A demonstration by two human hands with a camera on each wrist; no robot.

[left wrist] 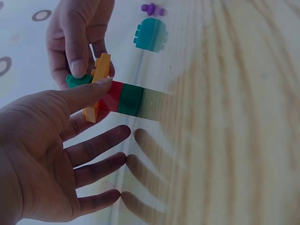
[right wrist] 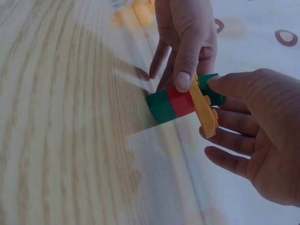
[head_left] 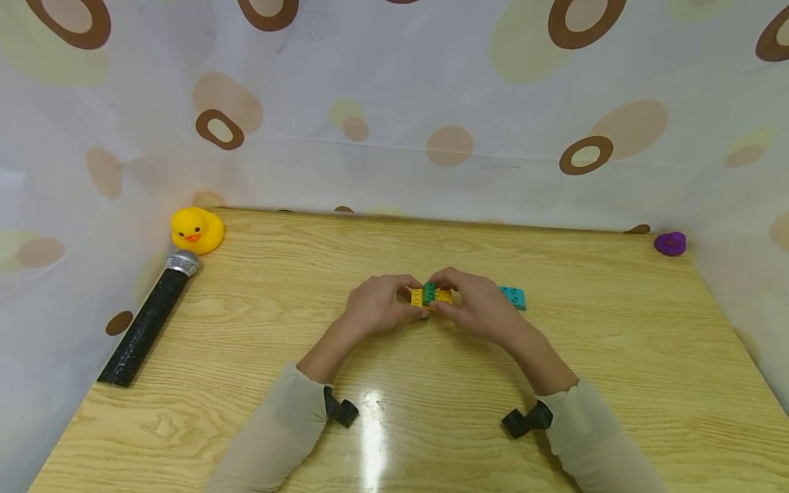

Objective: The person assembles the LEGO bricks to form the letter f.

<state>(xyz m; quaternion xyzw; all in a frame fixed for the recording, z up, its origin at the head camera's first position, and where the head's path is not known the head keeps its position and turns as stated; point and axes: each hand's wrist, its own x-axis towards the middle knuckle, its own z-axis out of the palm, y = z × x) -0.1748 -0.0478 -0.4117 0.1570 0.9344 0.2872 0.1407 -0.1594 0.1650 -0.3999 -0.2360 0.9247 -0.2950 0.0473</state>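
Over the middle of the table, both hands meet at a small stack of toy building bricks. From bottom to top it has a green brick (right wrist: 161,108) on the tabletop, a red brick (right wrist: 181,102), a flat yellow brick (right wrist: 203,112) lying across, and a small green brick (head_left: 429,293) on top. My left hand (head_left: 377,302) pinches the stack near the red and yellow bricks, its other fingers spread. With thumb and fingers, my right hand (head_left: 483,308) pinches the top green brick. A teal brick (head_left: 514,297) lies just beyond the right hand, partly hidden by it.
On the left of the wooden table (head_left: 277,260) lie a black microphone (head_left: 148,322) and a yellow rubber duck (head_left: 198,230). A small purple duck-like toy (head_left: 670,244) sits at the far right corner. Patterned white curtain (head_left: 394,103) encloses the back and sides.
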